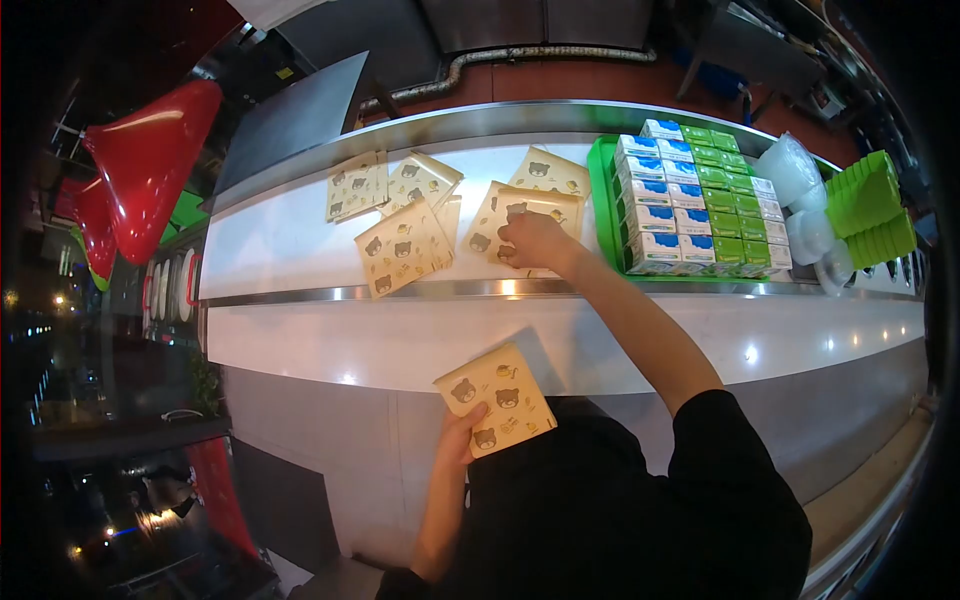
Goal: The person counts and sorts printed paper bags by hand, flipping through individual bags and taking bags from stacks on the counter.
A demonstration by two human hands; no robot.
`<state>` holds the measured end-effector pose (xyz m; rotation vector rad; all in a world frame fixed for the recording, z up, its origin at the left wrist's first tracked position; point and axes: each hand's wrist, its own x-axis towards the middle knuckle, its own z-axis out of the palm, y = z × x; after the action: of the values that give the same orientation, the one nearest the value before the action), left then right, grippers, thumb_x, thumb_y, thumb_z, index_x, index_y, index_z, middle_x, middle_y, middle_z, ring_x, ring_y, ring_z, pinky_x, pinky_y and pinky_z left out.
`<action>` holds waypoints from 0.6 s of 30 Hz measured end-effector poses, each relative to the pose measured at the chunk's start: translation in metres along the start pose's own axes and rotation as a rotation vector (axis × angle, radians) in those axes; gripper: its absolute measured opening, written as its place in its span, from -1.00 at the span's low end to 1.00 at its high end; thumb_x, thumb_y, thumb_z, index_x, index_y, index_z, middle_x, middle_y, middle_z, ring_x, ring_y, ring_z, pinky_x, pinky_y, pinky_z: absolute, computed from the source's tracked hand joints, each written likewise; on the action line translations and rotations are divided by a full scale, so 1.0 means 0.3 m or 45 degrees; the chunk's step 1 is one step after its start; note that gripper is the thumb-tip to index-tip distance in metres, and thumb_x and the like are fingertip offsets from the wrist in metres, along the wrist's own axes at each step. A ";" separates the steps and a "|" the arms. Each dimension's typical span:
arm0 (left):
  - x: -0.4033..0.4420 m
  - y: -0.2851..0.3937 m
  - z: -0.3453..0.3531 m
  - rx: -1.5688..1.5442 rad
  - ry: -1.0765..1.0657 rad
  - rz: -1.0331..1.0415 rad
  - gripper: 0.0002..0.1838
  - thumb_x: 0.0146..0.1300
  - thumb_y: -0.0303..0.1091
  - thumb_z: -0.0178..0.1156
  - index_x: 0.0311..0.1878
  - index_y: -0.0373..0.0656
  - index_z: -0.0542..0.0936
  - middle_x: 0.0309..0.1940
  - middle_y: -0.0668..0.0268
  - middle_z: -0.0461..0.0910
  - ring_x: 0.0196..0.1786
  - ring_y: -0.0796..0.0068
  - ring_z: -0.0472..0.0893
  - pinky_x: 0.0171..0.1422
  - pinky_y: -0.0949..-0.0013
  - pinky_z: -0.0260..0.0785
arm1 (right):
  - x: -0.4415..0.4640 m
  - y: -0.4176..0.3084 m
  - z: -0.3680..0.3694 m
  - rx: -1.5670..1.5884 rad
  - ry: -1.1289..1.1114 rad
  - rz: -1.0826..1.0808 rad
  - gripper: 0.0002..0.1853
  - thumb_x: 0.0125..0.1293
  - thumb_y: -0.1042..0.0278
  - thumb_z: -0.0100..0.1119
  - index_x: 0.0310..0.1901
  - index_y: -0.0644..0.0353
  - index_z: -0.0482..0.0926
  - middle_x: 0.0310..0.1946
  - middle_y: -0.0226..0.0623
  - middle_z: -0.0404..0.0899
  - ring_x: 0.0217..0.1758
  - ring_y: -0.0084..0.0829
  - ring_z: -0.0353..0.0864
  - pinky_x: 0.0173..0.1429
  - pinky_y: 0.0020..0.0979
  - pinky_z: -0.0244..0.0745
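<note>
My left hand (458, 438) grips a tan paper bag (498, 398) printed with brown bear faces, thumb on top, close to my body. Over the counter, my right hand (535, 243) has its fingers bent and pressed together at the surface of another bear-print paper bag (487, 212), covering part of it. Behind that one lies a further paper bag (553, 172). To its left, a paper bag (403, 248) lies tilted, overlapping others, and a small stack of paper bags (356, 186) rests farther back.
On the right, a green tray (606, 205) holds rows of small white-blue and green cartons (700, 205). Clear plastic containers (800, 190) and stacked green containers (868, 205) stand beyond it. A metal-edged ledge (400, 292) runs along the counter. Red balloons (155, 165) hang at left.
</note>
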<state>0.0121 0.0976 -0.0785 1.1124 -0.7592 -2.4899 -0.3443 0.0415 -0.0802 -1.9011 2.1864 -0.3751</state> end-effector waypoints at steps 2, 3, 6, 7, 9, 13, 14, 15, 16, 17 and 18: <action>0.009 -0.001 0.013 0.023 -0.024 0.012 -0.52 0.21 -0.53 0.20 0.21 -0.30 0.36 0.08 0.11 0.52 0.05 0.25 0.59 0.09 0.23 0.54 | 0.000 -0.001 0.008 -0.006 0.034 -0.020 -0.71 -0.04 0.17 0.27 -0.31 0.16 0.60 -0.29 -0.18 0.56 -0.16 -0.12 0.62 -0.12 -0.16 0.57; 0.012 0.001 0.014 0.027 -0.031 0.010 -0.52 0.21 -0.53 0.20 0.21 -0.30 0.36 0.08 0.11 0.52 0.05 0.25 0.59 0.09 0.23 0.54 | 0.003 -0.015 0.018 -0.053 0.006 0.034 -0.72 -0.01 0.17 0.26 -0.30 0.17 0.60 -0.29 -0.18 0.57 -0.15 -0.13 0.61 -0.12 -0.17 0.57; 0.012 0.017 0.021 0.041 0.042 0.006 -0.53 0.21 -0.54 0.19 0.20 -0.30 0.36 0.07 0.12 0.53 0.05 0.25 0.59 0.09 0.23 0.54 | -0.034 -0.042 0.039 -0.157 0.058 0.094 -0.76 0.05 0.20 0.24 -0.31 0.17 0.60 -0.29 -0.22 0.59 -0.14 -0.16 0.60 -0.14 -0.21 0.58; 0.008 0.029 0.028 0.036 0.036 0.008 -0.53 0.22 -0.54 0.19 0.20 -0.30 0.36 0.06 0.13 0.53 0.06 0.25 0.59 0.09 0.23 0.54 | -0.049 -0.053 0.044 -0.211 0.139 0.096 -0.80 0.09 0.23 0.21 -0.31 0.16 0.60 -0.29 -0.25 0.60 -0.13 -0.19 0.59 -0.16 -0.24 0.59; 0.013 0.046 0.028 0.030 0.031 0.029 -0.54 0.22 -0.54 0.19 0.20 -0.29 0.36 0.06 0.13 0.53 0.06 0.26 0.59 0.09 0.22 0.54 | -0.080 -0.069 0.022 -0.224 0.184 0.097 -0.83 0.12 0.26 0.19 -0.33 0.15 0.60 -0.29 -0.29 0.60 -0.13 -0.24 0.59 -0.18 -0.27 0.59; -0.003 0.042 0.015 0.043 0.067 0.069 -0.53 0.22 -0.54 0.18 0.21 -0.27 0.36 0.07 0.15 0.52 0.07 0.26 0.58 0.10 0.23 0.54 | -0.100 -0.079 0.040 -0.206 0.358 0.193 -0.91 0.16 0.32 0.15 -0.38 0.10 0.60 -0.31 -0.42 0.62 -0.15 -0.32 0.58 -0.23 -0.33 0.59; -0.008 0.042 0.018 0.041 0.061 0.061 -0.53 0.22 -0.54 0.18 0.21 -0.26 0.36 0.08 0.15 0.52 0.08 0.26 0.58 0.10 0.23 0.54 | -0.102 -0.078 0.049 -0.205 0.355 0.192 -0.91 0.16 0.32 0.15 -0.38 0.10 0.60 -0.31 -0.42 0.62 -0.15 -0.32 0.58 -0.23 -0.33 0.59; -0.010 0.039 0.016 0.040 0.061 0.059 -0.53 0.22 -0.54 0.18 0.21 -0.26 0.36 0.08 0.15 0.52 0.08 0.26 0.58 0.10 0.23 0.54 | -0.104 -0.078 0.048 -0.180 0.369 0.192 -0.91 0.17 0.31 0.15 -0.38 0.09 0.60 -0.32 -0.42 0.62 -0.16 -0.32 0.58 -0.23 -0.32 0.58; -0.009 0.036 0.015 0.036 0.055 0.058 -0.53 0.22 -0.54 0.18 0.21 -0.26 0.36 0.08 0.14 0.52 0.07 0.26 0.58 0.10 0.24 0.53 | -0.106 -0.078 0.046 -0.156 0.385 0.193 -0.91 0.17 0.30 0.16 -0.38 0.09 0.60 -0.33 -0.42 0.62 -0.16 -0.33 0.57 -0.23 -0.31 0.58; -0.010 0.034 0.013 0.031 0.048 0.057 -0.53 0.22 -0.54 0.18 0.21 -0.26 0.36 0.08 0.14 0.52 0.07 0.26 0.58 0.10 0.24 0.53 | -0.108 -0.078 0.043 -0.157 0.384 0.195 -0.91 0.17 0.30 0.16 -0.38 0.09 0.60 -0.33 -0.42 0.62 -0.16 -0.33 0.57 -0.23 -0.31 0.58; -0.013 0.035 0.018 0.031 0.047 0.055 -0.53 0.22 -0.54 0.18 0.21 -0.26 0.36 0.08 0.14 0.52 0.07 0.26 0.58 0.10 0.24 0.53 | -0.109 -0.081 0.038 -0.117 0.393 0.206 -0.91 0.18 0.30 0.15 -0.39 0.08 0.60 -0.35 -0.42 0.62 -0.17 -0.32 0.57 -0.23 -0.30 0.57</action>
<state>0.0112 0.0926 -0.0672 1.1346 -0.7964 -2.4241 -0.3134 0.0702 -0.0828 -1.7940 2.5761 -0.5815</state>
